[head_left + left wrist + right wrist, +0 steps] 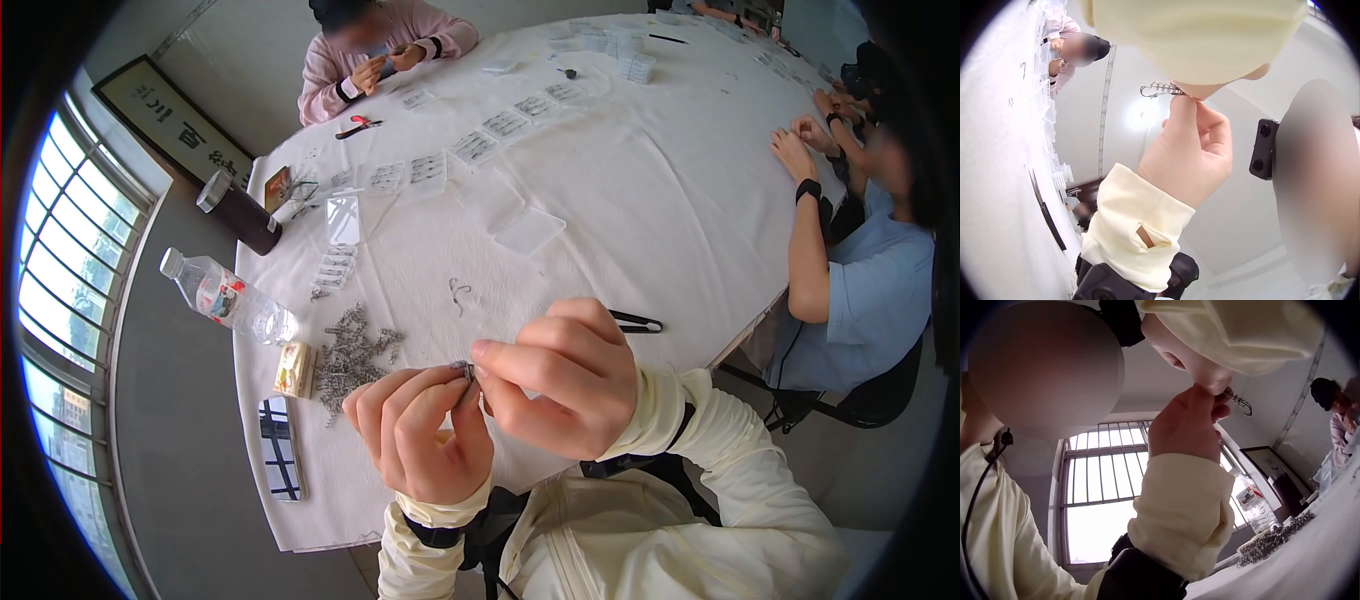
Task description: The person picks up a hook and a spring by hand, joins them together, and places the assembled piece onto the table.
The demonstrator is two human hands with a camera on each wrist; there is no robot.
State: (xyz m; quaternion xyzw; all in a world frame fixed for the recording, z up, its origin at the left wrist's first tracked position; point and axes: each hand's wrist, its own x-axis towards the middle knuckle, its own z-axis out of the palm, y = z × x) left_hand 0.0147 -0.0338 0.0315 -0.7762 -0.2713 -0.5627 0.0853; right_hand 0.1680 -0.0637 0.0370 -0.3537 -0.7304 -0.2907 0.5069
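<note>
A small dark metal wire piece (465, 370) is pinched between the fingertips of both hands above the near part of the table. My left hand (425, 430) grips it from the left with thumb and fingers, and my right hand (565, 385) pinches it from the right. In the left wrist view a looped, coiled end of the piece (1159, 90) sticks out past the right hand (1188, 150). The right wrist view shows a hooked end (1244, 406) beyond the left hand (1185, 425). Fingertips cover the rest.
A pile of metal pieces (350, 355) lies left of the hands, near a small packet (295, 370), a bottle (230, 300), a phone (282, 450) and a dark flask (240, 212). Black tweezers (636, 322) lie beyond the right hand. Clear trays (428, 173) curve across the table; other people sit around it.
</note>
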